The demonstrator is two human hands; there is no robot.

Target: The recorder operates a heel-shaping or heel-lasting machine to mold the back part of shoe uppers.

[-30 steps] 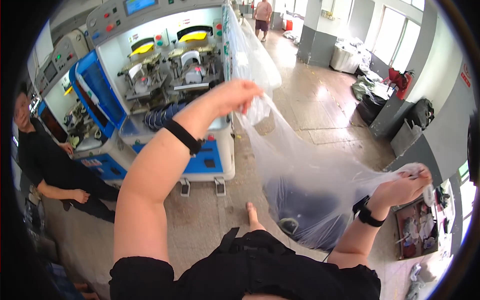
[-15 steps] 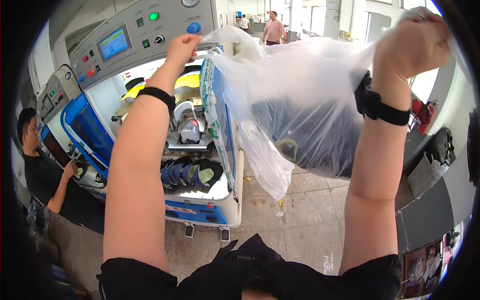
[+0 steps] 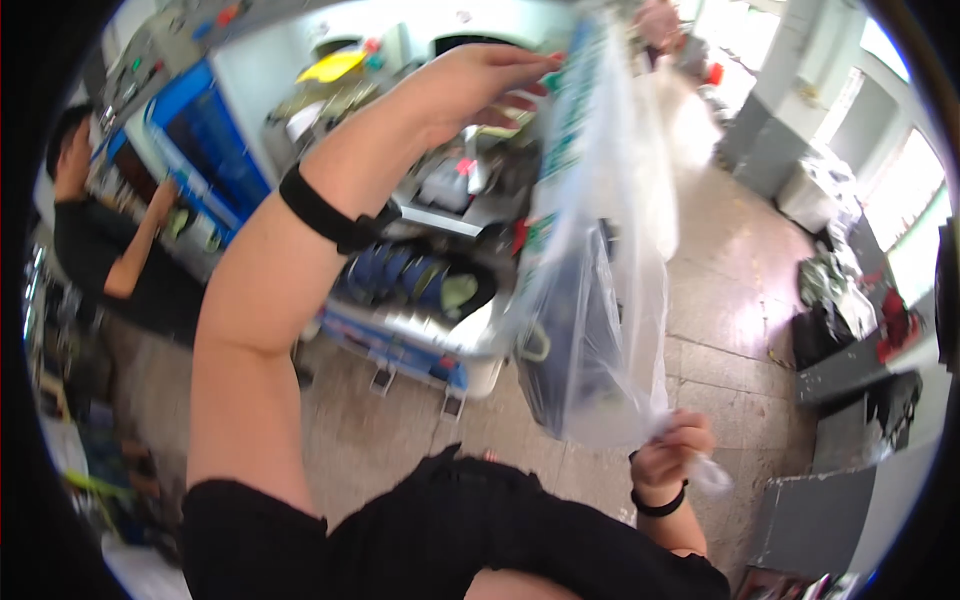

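A clear plastic bag (image 3: 640,190) with dark blue items showing through it hangs upright in front of me, beside the machine. Low on the right, my right hand (image 3: 676,455) is closed round a gathered end of the bag, and a small loop of plastic sticks out past the fingers. My left hand (image 3: 490,85) is raised at the machine's opening, its fingers apart and its fingertips at the edge of a door panel (image 3: 548,190) with green markings. Blur hides whether the fingertips touch that edge.
The grey and blue machine (image 3: 470,350) holds metal parts, a yellow piece (image 3: 334,66) and a row of dark blue curved pieces (image 3: 405,280). A person in black (image 3: 120,240) works at the left; another person (image 3: 657,25) stands far back. Bags (image 3: 825,315) lie along the right wall.
My right hand has come down from high on the right, bringing its end of the bag low. My left hand has moved right and no longer pinches the bag's stretched edge. The view has shifted.
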